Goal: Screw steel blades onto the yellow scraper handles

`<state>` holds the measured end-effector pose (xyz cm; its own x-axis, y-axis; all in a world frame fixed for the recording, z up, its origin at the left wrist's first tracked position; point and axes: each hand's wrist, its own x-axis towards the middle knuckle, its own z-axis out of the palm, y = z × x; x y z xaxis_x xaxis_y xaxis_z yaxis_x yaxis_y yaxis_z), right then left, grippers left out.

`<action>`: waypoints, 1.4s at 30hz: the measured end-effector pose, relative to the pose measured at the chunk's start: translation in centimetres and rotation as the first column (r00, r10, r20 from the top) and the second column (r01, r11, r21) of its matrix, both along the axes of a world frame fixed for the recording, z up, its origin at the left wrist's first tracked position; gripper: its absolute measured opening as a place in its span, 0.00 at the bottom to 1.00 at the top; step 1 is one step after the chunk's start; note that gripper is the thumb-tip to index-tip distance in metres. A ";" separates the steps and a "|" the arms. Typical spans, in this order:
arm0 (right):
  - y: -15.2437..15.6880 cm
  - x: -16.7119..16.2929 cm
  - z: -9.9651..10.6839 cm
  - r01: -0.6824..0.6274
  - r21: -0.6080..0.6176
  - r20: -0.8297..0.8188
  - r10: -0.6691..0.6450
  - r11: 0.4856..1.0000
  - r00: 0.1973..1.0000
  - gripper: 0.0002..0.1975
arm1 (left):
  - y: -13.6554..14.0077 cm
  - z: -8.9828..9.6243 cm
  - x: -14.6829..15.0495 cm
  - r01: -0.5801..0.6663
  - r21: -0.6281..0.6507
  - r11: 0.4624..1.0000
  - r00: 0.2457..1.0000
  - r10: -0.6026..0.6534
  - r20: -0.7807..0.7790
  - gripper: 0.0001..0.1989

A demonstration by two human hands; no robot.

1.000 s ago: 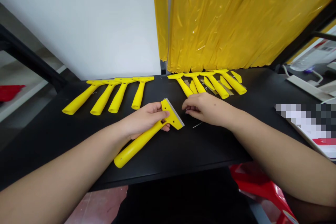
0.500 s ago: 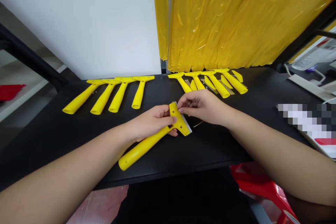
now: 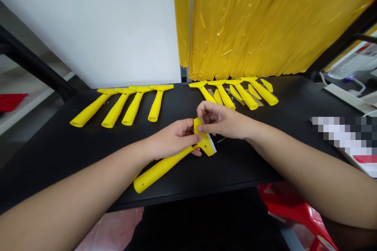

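Note:
My left hand (image 3: pixel 169 139) is closed round the neck and head of a yellow scraper (image 3: pixel 163 168), thumb on the upper face. Its hollow handle points down to the left. A metal blade (image 3: pixel 213 144) edges the head on the right. My right hand (image 3: pixel 228 120) pinches the far end of the head, thumb pressed on the yellow face over the spot near a screw hole. Whether a small part sits under that thumb is hidden. A thin metal rod (image 3: pixel 221 139) lies on the black table (image 3: pixel 250 164), partly behind my right hand.
Several yellow scraper handles (image 3: pixel 137 106) lie in a row at the back left. More yellow handles (image 3: pixel 243 95), with loose yellow plates (image 3: pixel 254 91) and metal blades, lie at the back right. Behind stand a white panel (image 3: pixel 118 27) and yellow plastic film (image 3: pixel 259 19).
My right thumb has moved from the blade edge onto the scraper's face, covering the upper hole. The scraper's head has shifted slightly right and nearer to me.

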<state>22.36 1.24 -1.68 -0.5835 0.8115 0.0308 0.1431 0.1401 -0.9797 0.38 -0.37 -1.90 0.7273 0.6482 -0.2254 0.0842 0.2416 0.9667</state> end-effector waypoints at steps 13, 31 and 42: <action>-0.7 -1.3 -0.1 0.149 -0.244 -0.082 -0.174 0.958 0.981 0.18 | -0.2 0.0 0.6 -0.110 0.016 0.994 0.993 0.110 0.037 0.09; 0.1 3.0 1.6 -0.035 0.687 0.435 -0.373 0.725 0.820 0.05 | 0.2 0.8 0.2 -0.285 -0.150 0.947 0.958 0.288 -0.003 0.09; 0.7 2.9 0.6 -0.271 0.611 0.627 -0.245 0.744 0.740 0.05 | 0.0 0.5 -0.5 -0.237 -0.025 0.971 0.972 0.237 -0.005 0.33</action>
